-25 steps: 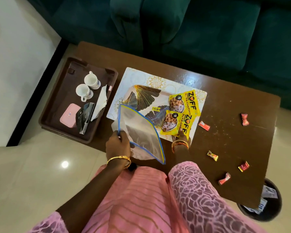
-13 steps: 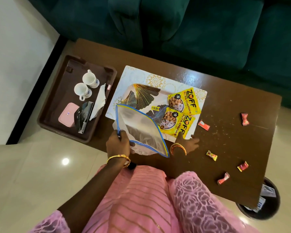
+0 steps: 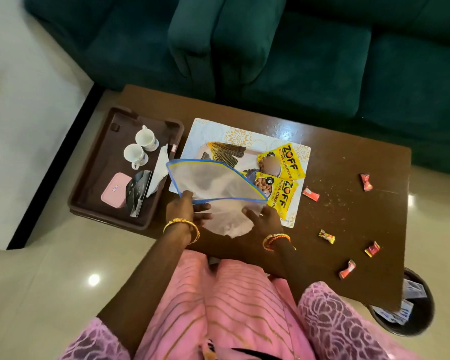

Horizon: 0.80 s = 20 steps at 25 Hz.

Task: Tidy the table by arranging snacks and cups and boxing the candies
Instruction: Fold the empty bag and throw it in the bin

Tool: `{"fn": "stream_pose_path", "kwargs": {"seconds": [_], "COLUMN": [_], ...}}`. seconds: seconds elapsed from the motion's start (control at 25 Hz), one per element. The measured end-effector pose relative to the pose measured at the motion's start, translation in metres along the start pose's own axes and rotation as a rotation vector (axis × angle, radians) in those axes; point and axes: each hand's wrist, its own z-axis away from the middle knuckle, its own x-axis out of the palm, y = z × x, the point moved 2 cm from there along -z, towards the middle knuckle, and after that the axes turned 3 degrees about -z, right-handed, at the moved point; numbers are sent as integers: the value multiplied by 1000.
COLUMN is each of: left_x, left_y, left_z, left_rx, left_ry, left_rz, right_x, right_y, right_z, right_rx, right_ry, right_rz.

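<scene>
My left hand grips the near left edge of a clear zip bag with a blue and yellow rim, held open above the table. My right hand holds the bag's lower right part. Behind the bag lie two yellow ZOFF snack packets on a patterned plate and a white floral mat. Several wrapped candies are scattered on the brown table to the right, among them a red candy closest to the mat. Two white cups stand in a brown tray at the left.
The tray also holds a pink box, a dark packet and a white tissue. A green sofa runs behind the table. A dark bin with paper stands on the floor at the near right corner.
My right hand left the snack packets and came back to take hold of the bag's lower right part. The bag's mouth has tilted flatter and wider. My left hand kept its grip.
</scene>
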Motion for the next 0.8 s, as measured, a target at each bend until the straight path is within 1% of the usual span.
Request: {"fn": "stream_pose_path", "kwargs": {"seconds": [0.12,0.2,0.28,0.36,0.4,0.44,0.48,0.52,0.6,0.64,0.72,0.8], "left_x": [-13,-28,-43,-57,-61,-63,-62,-60,-57,-58,-61,-68], "left_y": [22,39,53,58,57,55,52,52,53,52,45,39], "left_z": [5,1,-8,-20,-28,-35,-42,-48,-56,-57,-55,-53], "left_rx": [66,150,286,444,490,500,477,422,272,229,196,233], "left_ry": [-98,-149,-132,-87,-96,-134,-216,-310,-473,-550,-662,-737], "left_rz": [80,56,-11,-129,-213,-302,-349,-353,-288,-272,-283,-281], "right_x": [1,1,1,4,6,6,8,9,14,17,20,19], "right_y": [-24,-41,-56,-69,-73,-76,-77,-77,-71,-68,-64,-61], "right_z": [-3,1,4,6,7,8,9,10,14,17,27,35], "right_rx": [-59,-100,-128,-101,-75,-53,-36,-24,-17,-3,15,5], "right_ry": [167,216,229,236,242,251,263,270,254,236,211,184], "right_rz": [-102,-186,-278,-357,-378,-383,-371,-357,-337,-341,-402,-430]}}
